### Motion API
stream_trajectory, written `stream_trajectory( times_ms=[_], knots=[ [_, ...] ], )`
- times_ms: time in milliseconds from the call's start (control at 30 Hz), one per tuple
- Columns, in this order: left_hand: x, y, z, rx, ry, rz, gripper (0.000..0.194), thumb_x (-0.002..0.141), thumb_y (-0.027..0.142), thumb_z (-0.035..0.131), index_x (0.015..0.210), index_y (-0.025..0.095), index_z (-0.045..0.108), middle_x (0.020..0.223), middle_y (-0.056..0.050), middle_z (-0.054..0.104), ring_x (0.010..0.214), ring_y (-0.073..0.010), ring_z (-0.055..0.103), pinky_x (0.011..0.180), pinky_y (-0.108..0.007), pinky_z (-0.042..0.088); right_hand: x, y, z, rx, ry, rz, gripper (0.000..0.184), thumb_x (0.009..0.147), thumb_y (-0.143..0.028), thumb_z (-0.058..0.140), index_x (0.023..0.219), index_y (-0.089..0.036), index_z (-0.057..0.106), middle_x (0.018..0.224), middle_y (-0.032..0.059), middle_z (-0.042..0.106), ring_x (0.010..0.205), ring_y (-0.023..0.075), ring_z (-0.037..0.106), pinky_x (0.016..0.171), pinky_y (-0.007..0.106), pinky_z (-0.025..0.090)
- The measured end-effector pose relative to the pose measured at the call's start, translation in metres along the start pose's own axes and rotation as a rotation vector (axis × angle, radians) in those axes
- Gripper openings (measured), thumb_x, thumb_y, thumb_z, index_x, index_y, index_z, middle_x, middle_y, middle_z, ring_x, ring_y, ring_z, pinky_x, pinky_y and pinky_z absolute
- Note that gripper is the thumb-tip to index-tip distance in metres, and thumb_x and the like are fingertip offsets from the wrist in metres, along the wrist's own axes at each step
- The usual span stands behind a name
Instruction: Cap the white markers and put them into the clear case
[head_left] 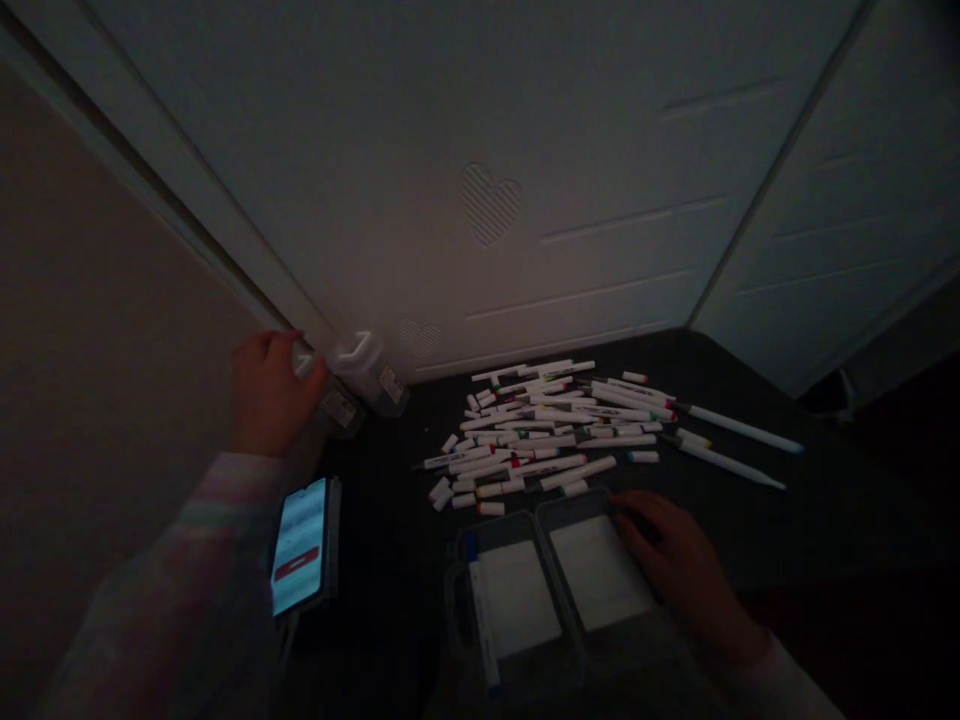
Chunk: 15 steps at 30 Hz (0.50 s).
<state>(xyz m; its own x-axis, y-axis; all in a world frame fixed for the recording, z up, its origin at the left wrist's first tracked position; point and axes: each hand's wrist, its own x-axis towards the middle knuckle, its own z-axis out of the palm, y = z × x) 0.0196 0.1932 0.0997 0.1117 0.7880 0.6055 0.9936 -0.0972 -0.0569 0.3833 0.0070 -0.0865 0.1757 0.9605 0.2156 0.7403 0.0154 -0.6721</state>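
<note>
My left hand point(271, 392) is at the left, its thumb and fingers closed round the top of a clear plastic container point(341, 408) with a label. A second clear container point(375, 375) stands just right of it. My right hand point(679, 555) grips the right edge of an open clear plastic case point(568, 600) at the front; its fingertips are partly in shadow. White sheets lie in both halves of the case, and a white marker with a blue cap point(484, 625) lies along its left side.
White markers point(555, 412) and loose caps with coloured ends are strewn over the dark table point(817, 520). Two longer pale pens point(739, 430) lie at the right. A lit phone point(300, 548) leans at the left. White panels point(600, 200) rise behind the table.
</note>
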Motion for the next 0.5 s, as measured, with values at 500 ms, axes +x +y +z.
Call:
stream_trajectory(
  times_ms=[500],
  knots=[
    [-0.123, 0.088, 0.008, -0.597, -0.186, -0.234, 0.030, 0.079, 0.040, 0.047, 0.099, 0.020, 0.057, 0.105, -0.004, 0.058, 0.099, -0.0200, 0.053, 0.091, -0.034, 0.041, -0.001, 0.000, -0.001, 0.017, 0.031, -0.009, 0.026, 0.080, -0.036, 0.046, 0.090, -0.021, 0.064, 0.098, 0.0064, 0.065, 0.092, 0.0226, 0.059, 0.079, 0.039, 0.044]
  ],
)
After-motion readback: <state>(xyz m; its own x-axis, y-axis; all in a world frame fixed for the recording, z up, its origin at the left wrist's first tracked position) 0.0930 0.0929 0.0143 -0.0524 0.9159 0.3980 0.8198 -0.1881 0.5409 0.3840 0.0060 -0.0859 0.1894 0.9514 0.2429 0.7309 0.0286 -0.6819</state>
